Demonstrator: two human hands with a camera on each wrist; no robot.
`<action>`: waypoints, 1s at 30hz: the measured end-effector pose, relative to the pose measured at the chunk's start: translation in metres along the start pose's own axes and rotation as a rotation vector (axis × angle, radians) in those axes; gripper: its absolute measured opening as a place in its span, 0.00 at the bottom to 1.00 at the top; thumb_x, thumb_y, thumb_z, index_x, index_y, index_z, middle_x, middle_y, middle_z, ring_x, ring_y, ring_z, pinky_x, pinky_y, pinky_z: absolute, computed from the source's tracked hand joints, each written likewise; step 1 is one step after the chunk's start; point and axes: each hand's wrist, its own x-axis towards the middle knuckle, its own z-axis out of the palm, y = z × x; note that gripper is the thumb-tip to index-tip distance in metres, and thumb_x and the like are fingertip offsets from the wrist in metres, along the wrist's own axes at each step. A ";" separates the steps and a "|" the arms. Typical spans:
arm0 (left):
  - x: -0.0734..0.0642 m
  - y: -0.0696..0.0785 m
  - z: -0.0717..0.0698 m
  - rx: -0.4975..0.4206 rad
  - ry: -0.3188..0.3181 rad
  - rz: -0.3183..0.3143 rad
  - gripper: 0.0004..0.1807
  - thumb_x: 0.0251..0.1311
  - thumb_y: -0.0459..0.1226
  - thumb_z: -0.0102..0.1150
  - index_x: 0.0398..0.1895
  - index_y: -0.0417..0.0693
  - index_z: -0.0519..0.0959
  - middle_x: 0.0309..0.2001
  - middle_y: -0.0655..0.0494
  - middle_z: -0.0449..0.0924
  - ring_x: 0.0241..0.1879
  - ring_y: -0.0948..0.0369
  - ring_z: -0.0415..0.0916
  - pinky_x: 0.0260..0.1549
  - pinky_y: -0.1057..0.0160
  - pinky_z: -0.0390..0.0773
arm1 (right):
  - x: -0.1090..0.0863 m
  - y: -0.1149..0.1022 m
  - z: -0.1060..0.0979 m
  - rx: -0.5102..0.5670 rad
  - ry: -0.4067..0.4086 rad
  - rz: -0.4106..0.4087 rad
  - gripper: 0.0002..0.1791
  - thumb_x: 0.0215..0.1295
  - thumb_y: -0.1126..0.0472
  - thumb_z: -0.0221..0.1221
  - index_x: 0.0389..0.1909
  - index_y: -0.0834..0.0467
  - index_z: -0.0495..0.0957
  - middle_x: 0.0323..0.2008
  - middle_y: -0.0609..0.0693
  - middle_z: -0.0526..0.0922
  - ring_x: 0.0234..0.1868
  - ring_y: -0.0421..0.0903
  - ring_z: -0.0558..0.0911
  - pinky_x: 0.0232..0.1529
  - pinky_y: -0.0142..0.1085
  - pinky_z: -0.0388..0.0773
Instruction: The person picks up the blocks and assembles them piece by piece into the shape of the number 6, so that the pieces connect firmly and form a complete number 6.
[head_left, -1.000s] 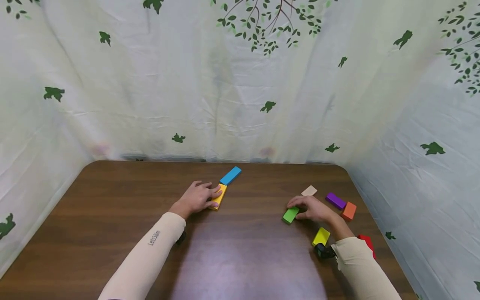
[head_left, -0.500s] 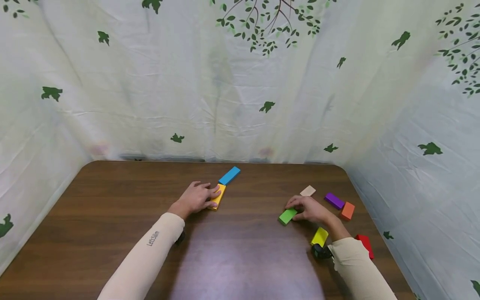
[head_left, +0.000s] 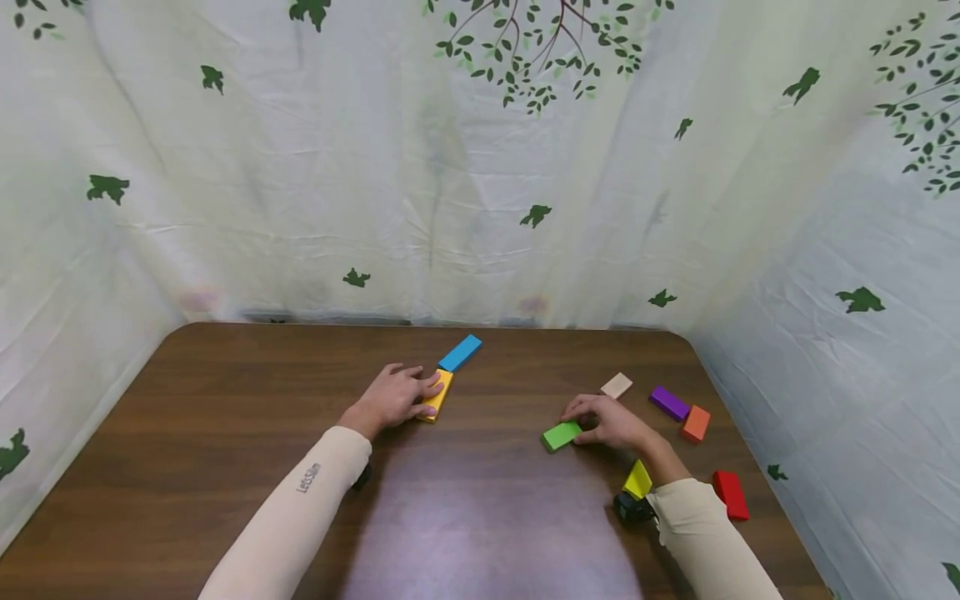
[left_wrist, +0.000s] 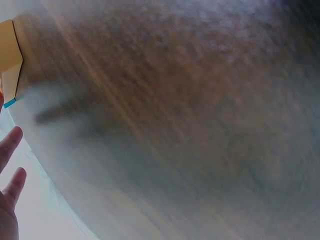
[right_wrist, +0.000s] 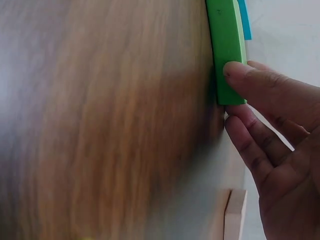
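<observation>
My left hand (head_left: 390, 398) is on a flat orange-yellow block (head_left: 444, 385), with thumb and index finger at its sides; its other fingers spread to the left. The block's far end meets a blue block (head_left: 460, 353) at an angle. In the left wrist view, only part of the yellow block (left_wrist: 9, 50) shows. To the right, my right hand (head_left: 611, 421) pinches the rear end of a green block (head_left: 560, 436). The right wrist view has the thumb on one face of that green block (right_wrist: 229, 40), the opposing fingers partly hidden.
Behind the right hand lies a pale wooden block (head_left: 617, 384). Farther right are purple (head_left: 669, 403), orange (head_left: 695, 423) and red (head_left: 731, 495) blocks. A yellow block (head_left: 637, 480) is partly covered by the right wrist. Leaf-patterned curtains (head_left: 480, 183) border the brown table (head_left: 225, 417).
The right hand has slid the green block leftward, and the block has turned to lie more crosswise. The left hand, orange-yellow block and blue block have stayed in place.
</observation>
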 end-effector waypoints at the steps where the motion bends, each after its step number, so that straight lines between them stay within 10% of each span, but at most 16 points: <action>1: 0.000 0.000 0.000 -0.001 0.001 0.001 0.31 0.62 0.53 0.56 0.67 0.52 0.70 0.68 0.53 0.66 0.67 0.43 0.62 0.62 0.39 0.58 | 0.001 -0.001 0.001 0.002 0.004 -0.001 0.15 0.53 0.68 0.69 0.44 0.61 0.84 0.43 0.51 0.81 0.42 0.44 0.79 0.44 0.37 0.79; 30: 0.000 0.000 -0.001 -0.012 0.001 -0.007 0.30 0.62 0.52 0.57 0.66 0.52 0.71 0.67 0.53 0.67 0.67 0.45 0.63 0.63 0.39 0.57 | 0.039 -0.016 0.028 -0.012 0.036 -0.056 0.15 0.45 0.66 0.73 0.37 0.59 0.85 0.37 0.48 0.83 0.35 0.38 0.78 0.36 0.31 0.78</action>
